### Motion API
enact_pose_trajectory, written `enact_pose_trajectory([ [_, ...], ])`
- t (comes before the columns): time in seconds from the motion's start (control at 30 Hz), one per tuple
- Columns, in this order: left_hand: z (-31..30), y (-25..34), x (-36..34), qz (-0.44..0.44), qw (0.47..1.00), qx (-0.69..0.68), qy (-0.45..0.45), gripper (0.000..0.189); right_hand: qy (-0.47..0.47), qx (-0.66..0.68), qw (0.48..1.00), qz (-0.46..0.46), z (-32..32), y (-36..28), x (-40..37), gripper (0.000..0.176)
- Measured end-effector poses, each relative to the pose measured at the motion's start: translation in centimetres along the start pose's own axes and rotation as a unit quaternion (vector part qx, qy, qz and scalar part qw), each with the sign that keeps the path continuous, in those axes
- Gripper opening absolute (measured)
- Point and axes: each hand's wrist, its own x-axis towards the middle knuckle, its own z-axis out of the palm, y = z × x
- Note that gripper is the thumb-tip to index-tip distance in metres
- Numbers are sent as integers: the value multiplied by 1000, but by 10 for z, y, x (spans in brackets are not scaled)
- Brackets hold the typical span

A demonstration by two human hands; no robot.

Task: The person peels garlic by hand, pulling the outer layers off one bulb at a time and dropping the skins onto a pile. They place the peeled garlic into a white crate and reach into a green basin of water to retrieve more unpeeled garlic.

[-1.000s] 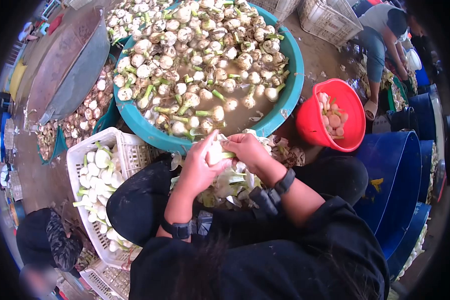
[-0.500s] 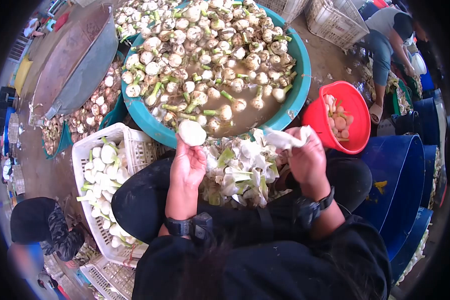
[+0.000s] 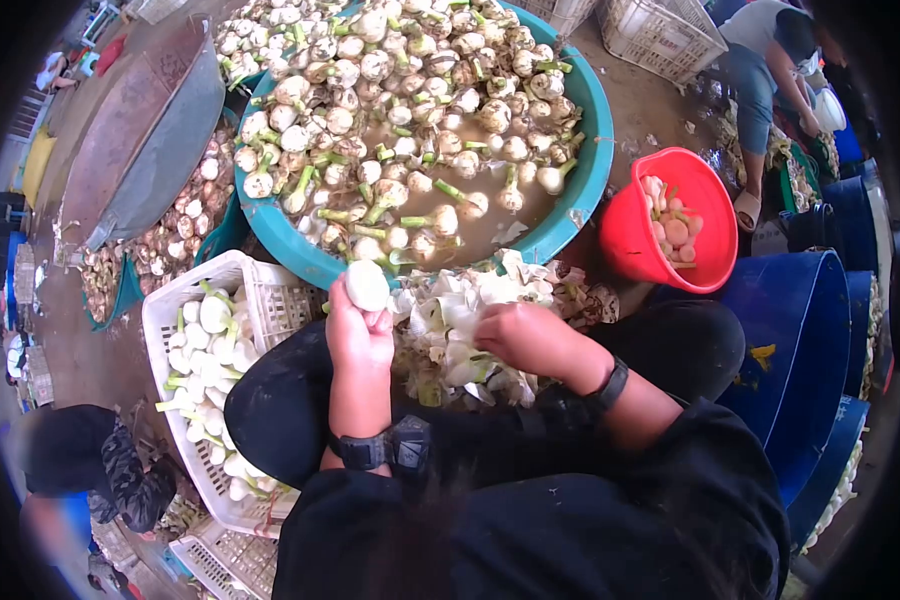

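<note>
My left hand (image 3: pixel 360 335) holds a smooth white peeled garlic bulb (image 3: pixel 367 287) upright in its fingers, just in front of the tub's near rim. Over the heap of stripped garlic skins (image 3: pixel 485 300) between my knees, my right hand (image 3: pixel 530 340) is closed, fingers curled inward; whatever it pinches is hidden. Beyond both hands, a large teal tub (image 3: pixel 595 150) holds muddy water and many unpeeled garlic bulbs (image 3: pixel 370 65) with short green stems. At my left knee, a white plastic crate (image 3: pixel 160 345) holds peeled garlic (image 3: pixel 215 315).
A red bucket (image 3: pixel 620 250) with trimmed pieces stands to the right. Blue barrels (image 3: pixel 780 340) stand beside my right knee. A metal wheelbarrow tray (image 3: pixel 155 140) leans at left. Co-workers sit at lower left (image 3: pixel 100 460) and upper right (image 3: pixel 760 75). Another crate (image 3: pixel 660 40) is at the back.
My right hand has moved left and inward from beside the red bucket to over the skins; the loose white skin it held no longer shows. My left hand has shifted slightly, keeping the bulb.
</note>
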Motion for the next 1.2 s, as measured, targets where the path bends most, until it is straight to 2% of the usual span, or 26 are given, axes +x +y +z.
enact_pose_trajectory([
  [0.03, -2, 0, 2, -22, 1000, 10, 5, 23, -3, 0, 1000, 3, -1, -5, 0, 24],
  [0.1, 8, -2, -7, -25, 999, 19, -2, 22, 220, 72, 973, 1, -8, -27, 9, 25],
  [0.13, 14, -2, -12, -24, 999, 31, -9, 21, 266, 159, 951, 14, -8, -39, 23, 24],
  [0.2, 17, -2, -15, -6, 999, 43, -3, 21, 188, 169, 967, 30, -19, -67, 46, 21],
  [0.33, -2, 41, -36, 82, 996, 22, -1, 21, 207, 112, 967, -100, -5, -71, 77, 14],
  [0.4, -31, 78, -61, 154, 987, -52, -9, 25, 43, -20, 999, -11, -2, -48, 87, 15],
  [0.43, -69, 105, -73, 189, 978, -80, -27, 26, 66, -19, 997, 26, 0, -33, 91, 17],
  [0.47, -69, 130, -104, 270, 961, -21, 51, 26, 89, -20, 994, 64, -2, -15, 96, 20],
  [0.5, -86, 147, -118, 431, 850, 165, 252, 18, 126, -47, 989, 62, -9, 2, 104, 22],
  [0.53, -91, 157, -133, 518, 732, 265, 356, 8, 164, -74, 982, 62, -18, 20, 117, 23],
  [0.57, -118, 172, -143, 542, 664, 320, 404, 6, 143, -82, 984, 63, -21, 48, 142, 25],
  [0.67, -120, 162, -144, 573, 639, 374, 352, 9, 0, -163, 983, 86, -5, 98, 205, 26],
  [0.7, -94, 146, -128, 572, 687, 316, 317, 9, -83, -246, 965, 26, 16, 121, 215, 26],
  [0.73, -52, 126, -115, 523, 717, 309, 343, 4, -50, -267, 962, 28, 22, 116, 206, 26],
  [0.77, -38, 112, -101, 456, 837, 243, 179, 5, -90, -291, 952, 37, 18, 108, 206, 26],
  [0.8, -13, 93, -82, 372, 905, 143, 151, 20, -131, -314, 939, 48, 10, 96, 205, 27],
  [0.83, -2, 72, -61, 322, 923, 195, 77, 31, -135, -321, 936, 48, 4, 85, 199, 27],
  [0.87, -1, 48, -39, 239, 955, 178, -7, 40, 5, -136, 986, 96, -2, 77, 189, 30],
  [0.9, 11, 26, -22, 158, 970, 186, 16, 49, 146, 54, 978, 140, -8, 68, 177, 33],
  [0.93, 23, 9, -11, 55, 969, 229, 69, 58, 281, 127, 950, 56, -8, 56, 162, 34],
  [1.0, 28, -16, 0, -11, 980, 198, 23, 65, 206, 410, 877, 141, -28, 3, 125, 26],
  [1.03, 23, -22, 3, -29, 987, 155, -16, 60, 192, 473, 856, 80, -22, -1, 113, 20],
  [1.07, 21, -21, 2, -45, 991, 112, -53, 57, 149, 394, 900, 115, -21, -5, 102, 15],
  [1.1, 23, -20, 2, 20, 991, 129, -16, 46, 175, 271, 946, 33, -20, -8, 90, 12],
  [1.13, 19, -16, 4, 50, 985, 162, -20, 41, 194, 140, 970, -51, -19, -11, 80, 11],
  [1.2, 12, -11, 0, 48, 959, 273, -48, 38, 137, 25, 989, -53, -22, -18, 68, 14],
])
